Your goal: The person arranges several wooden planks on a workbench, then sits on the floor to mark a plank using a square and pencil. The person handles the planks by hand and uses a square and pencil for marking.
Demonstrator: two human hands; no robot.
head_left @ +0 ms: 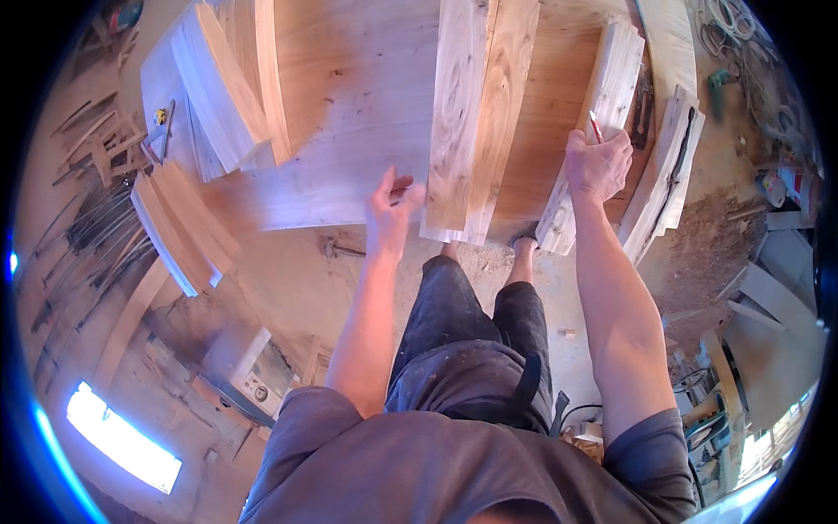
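Observation:
My right hand (600,164) is closed around a red and white pencil (596,127), its tip pointing up and away from me. That hand rests on or just above a stack of pale boards (611,79) lying lengthwise on the right of a wide wooden panel. My left hand (394,205) hangs near the panel's front edge with its fingers apart and loosely bent, holding nothing. Close to its right lie two long grained planks (476,122) side by side, their near ends reaching past the panel's edge.
Thick beams (218,92) rest at the panel's left, with more boards (179,223) nearer. A tape measure (161,116) lies by them. Farther right are a dark-cracked slab (676,166) and a green power drill (718,92). Scrap sticks (100,144) litter the floor at left.

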